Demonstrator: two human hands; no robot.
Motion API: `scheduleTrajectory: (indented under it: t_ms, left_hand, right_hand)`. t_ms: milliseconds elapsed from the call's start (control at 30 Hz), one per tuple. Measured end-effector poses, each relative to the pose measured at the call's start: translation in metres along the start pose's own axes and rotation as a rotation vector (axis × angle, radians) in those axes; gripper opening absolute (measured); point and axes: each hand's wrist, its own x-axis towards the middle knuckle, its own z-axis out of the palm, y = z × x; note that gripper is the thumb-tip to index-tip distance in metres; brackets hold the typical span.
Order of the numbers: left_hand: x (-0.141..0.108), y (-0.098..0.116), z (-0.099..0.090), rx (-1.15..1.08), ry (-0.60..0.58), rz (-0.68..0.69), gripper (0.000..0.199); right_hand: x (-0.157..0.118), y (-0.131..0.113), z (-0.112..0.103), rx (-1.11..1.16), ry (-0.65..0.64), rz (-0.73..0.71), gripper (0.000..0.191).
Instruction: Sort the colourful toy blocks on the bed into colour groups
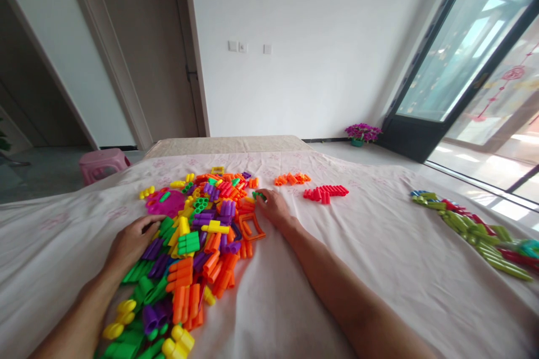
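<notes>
A heap of plastic building blocks (213,227) in orange, purple, green and yellow is spread over the cloth. My left hand (132,240) rests at the heap's left edge, its thumb and forefinger apart beside green blocks (167,229) and purple blocks (153,249); some fingertips are hidden. On the heap's far right side, my right hand (274,207) pinches a small green block (257,196). Just below that hand lies an orange frame-shaped piece (254,227). A flat magenta piece (168,203) lies beyond my left hand.
Orange blocks (292,179) and a row of red blocks (326,193) lie apart to the right. Green, red and blue pieces (471,230) line the right side of the cloth (357,224). A pink stool (104,164) stands left; potted purple flowers (362,132) are by the wall.
</notes>
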Motion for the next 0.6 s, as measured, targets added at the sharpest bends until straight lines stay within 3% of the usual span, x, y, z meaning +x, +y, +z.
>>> scheduleTrajectory:
  t_ms: [333, 600]
  left_hand:
    - [0.001, -0.002, 0.001, 0.011, -0.009, -0.037, 0.045]
    - [0.002, -0.004, 0.002, 0.003, -0.007, -0.035, 0.044]
  right_hand:
    - [0.008, 0.02, 0.003, 0.175, 0.121, 0.158, 0.034]
    - [0.016, 0.043, -0.024, 0.17, 0.124, 0.212, 0.035]
